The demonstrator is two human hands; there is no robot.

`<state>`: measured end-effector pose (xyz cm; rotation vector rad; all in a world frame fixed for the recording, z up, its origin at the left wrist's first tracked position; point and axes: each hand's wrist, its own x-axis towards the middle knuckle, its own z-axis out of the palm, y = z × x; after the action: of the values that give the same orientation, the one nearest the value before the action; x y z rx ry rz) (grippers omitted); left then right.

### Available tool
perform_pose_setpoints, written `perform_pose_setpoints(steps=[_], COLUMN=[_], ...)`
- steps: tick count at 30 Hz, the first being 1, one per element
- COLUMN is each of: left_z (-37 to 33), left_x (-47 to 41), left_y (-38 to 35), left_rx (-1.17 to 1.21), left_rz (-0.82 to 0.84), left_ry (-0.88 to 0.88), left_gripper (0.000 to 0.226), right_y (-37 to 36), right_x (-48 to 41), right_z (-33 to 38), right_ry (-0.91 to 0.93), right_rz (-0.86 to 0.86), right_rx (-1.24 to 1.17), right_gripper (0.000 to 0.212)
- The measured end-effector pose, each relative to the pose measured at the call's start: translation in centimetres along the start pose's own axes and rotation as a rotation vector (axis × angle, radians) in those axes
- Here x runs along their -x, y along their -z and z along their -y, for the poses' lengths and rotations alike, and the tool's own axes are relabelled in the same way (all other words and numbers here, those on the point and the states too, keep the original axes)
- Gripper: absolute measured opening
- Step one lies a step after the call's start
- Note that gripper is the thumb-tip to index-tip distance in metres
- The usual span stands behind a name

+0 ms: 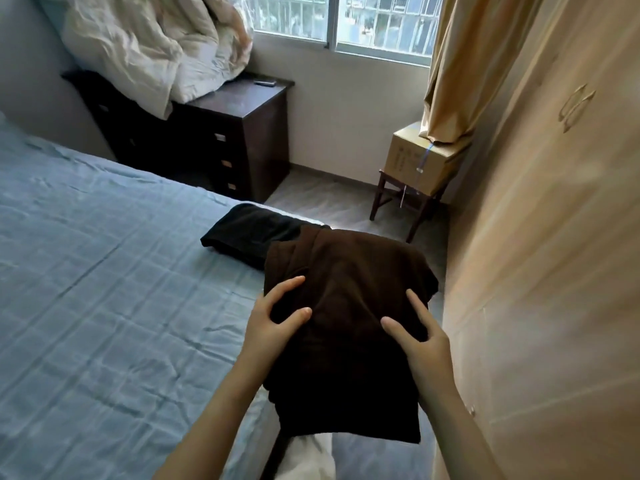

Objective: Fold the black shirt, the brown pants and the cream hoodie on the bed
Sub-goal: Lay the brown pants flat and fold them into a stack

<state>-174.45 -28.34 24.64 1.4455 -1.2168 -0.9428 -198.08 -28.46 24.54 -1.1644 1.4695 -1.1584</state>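
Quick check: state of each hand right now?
Left hand: grips the pants at their left edge.
Right hand: grips the pants at their right edge.

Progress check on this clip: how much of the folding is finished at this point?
Done: the black shirt lies folded on the bed. In hand: the brown pants, folded into a bundle, gripped by left hand and right hand. Left: the cream hoodie; only a pale cloth shows below, unclear.

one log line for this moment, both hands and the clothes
left hand: grips brown pants | right hand: grips brown pants, folded | black shirt: folded, lying on bed
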Motion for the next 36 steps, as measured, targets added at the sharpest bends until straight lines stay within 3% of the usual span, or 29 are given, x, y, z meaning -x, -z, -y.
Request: perform_pose_setpoints(steps=[9,16,20,26,31,36], left_z=[-0.1,-0.6,0.6,2.2,4.8,10.0], left_x=[-23.0,-35.3,-40.4,-43.8,-43.2,-41.8], left_y=[-2.7,-4.7,-5.7,-6.6,-6.0,-4.7], left_rx=[0.015,-0.002,-0.004,0.009,0.069,0.123], left_rz=[-0.076,-0.18,-0.333,-0.63,-0.81,-0.969], left_ry=[-0.015,0.025,0.094,0.248,0.43,0.55], left_gripper=[0.049,0.049,0.05,0.053,0.057,0.06], right_y=[-4.9,-7.6,-10.5,-16.4,-23.5,-30.3], right_x=[-23.8,-39.4,-48.5,-58.6,-62.1,-61.9], right_z=[4.4,6.6,6.5,7.1,5.5,0.8], right_ry=[0.039,0.069,0.096,0.09,0.114,0.098], right_rz=[0.04,0.153,0.321,0.709,0.998,1.167], right_rx=[0.012,0.041,0.055,0.117,0.188,0.242], right_gripper=[0.068,0.069,0.069,0.071,0.071,0.071])
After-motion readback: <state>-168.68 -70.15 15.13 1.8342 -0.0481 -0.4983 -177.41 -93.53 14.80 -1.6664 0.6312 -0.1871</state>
